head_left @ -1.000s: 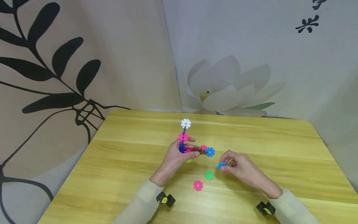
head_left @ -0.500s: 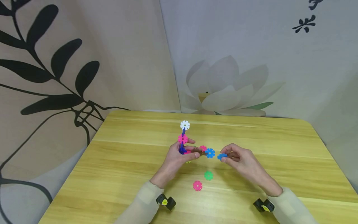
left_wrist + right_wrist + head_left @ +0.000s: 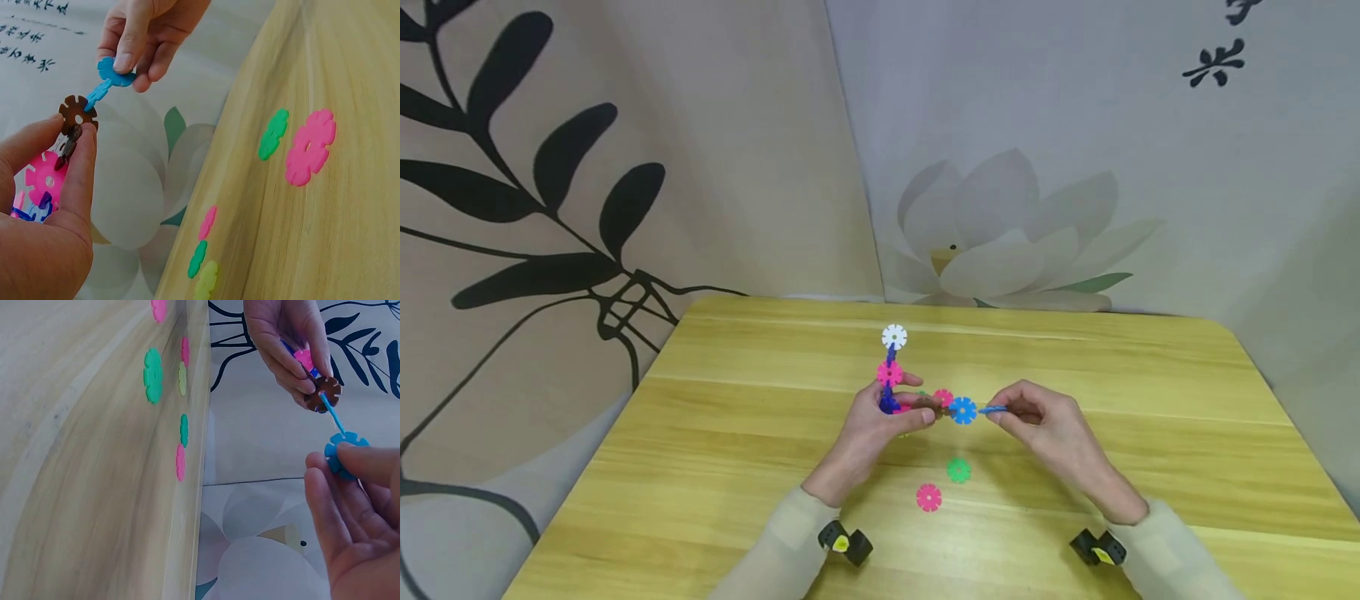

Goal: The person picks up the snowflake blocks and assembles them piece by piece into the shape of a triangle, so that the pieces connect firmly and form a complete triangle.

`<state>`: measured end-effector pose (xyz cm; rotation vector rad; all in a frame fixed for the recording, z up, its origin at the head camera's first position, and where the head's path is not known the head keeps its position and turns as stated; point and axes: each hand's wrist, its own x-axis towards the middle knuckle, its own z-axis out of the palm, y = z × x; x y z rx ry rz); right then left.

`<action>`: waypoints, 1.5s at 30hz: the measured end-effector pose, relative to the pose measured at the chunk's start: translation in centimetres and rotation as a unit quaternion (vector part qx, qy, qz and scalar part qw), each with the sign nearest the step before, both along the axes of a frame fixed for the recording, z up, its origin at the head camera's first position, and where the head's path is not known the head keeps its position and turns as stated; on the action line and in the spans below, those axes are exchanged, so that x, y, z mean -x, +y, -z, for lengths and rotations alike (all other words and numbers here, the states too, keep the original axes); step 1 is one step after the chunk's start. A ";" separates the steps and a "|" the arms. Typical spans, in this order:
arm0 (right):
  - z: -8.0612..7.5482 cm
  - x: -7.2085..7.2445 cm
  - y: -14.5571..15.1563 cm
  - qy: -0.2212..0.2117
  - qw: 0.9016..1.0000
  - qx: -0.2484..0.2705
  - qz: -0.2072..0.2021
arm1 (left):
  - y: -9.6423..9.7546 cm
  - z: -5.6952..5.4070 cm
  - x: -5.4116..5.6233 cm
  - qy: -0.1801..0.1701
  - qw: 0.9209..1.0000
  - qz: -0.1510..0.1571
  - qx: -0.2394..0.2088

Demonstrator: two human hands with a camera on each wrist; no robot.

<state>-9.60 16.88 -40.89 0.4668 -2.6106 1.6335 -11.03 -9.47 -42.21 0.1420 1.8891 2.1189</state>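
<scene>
My left hand [image 3: 868,421] pinches brown snowflake discs [image 3: 79,115] between thumb and fingers. They belong to a chain of slotted plastic discs that bends upward past dark blue and pink pieces to a white disc [image 3: 894,337]. Part of this chain is hidden behind the fingers. At its right end, a blue disc [image 3: 963,410] is slotted into a brown one. With thumb and fingertips, my right hand [image 3: 1052,421] holds another blue snowflake disc [image 3: 345,450], turned edge-on in the head view. Its rim meets the chain's end blue disc, at right angles to it.
Below the hands, a green disc [image 3: 958,471] and a pink disc [image 3: 928,498] lie on the wooden table [image 3: 700,467]. Farther back, the left wrist view shows pink [image 3: 208,222], green [image 3: 197,259] and yellow [image 3: 206,281] discs. A printed backdrop [image 3: 760,150] stands behind the table.
My right hand has risen and brought its blue disc up to the chain's blue end, turning it from tilted to edge-on. The left hand has stayed nearly still.
</scene>
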 end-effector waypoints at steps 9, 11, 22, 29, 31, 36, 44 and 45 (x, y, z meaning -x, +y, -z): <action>0.1 0.1 -0.4 0.047 0.999 -0.004 -0.002 | 0.0 0.0 -0.1 -0.010 1.000 -0.003 -0.011; 0.0 0.1 -0.5 0.068 0.998 -0.008 -0.004 | 0.0 0.0 -0.1 -0.010 1.000 -0.001 -0.018; 0.1 0.0 -0.8 0.130 0.991 -0.014 -0.009 | 0.1 0.0 -0.2 -0.012 1.000 -0.003 -0.029; 0.3 0.1 -1.0 0.163 0.986 -0.009 -0.014 | 0.3 -0.1 -0.2 -0.019 1.000 -0.008 -0.022; 0.4 0.1 -1.1 0.169 0.985 -0.006 -0.015 | 0.3 -0.1 -0.2 -0.020 0.999 -0.009 -0.023; 0.7 0.2 -1.1 0.165 0.986 0.000 -0.015 | 0.3 -0.2 -0.2 -0.018 1.000 -0.012 -0.006; 0.9 0.0 -1.0 0.125 0.992 -0.023 -0.012 | 0.4 -0.2 0.0 0.003 1.000 -0.001 -0.012; 0.9 0.0 -0.9 0.116 0.993 -0.021 -0.016 | 0.3 -0.1 0.0 0.003 1.000 0.002 -0.024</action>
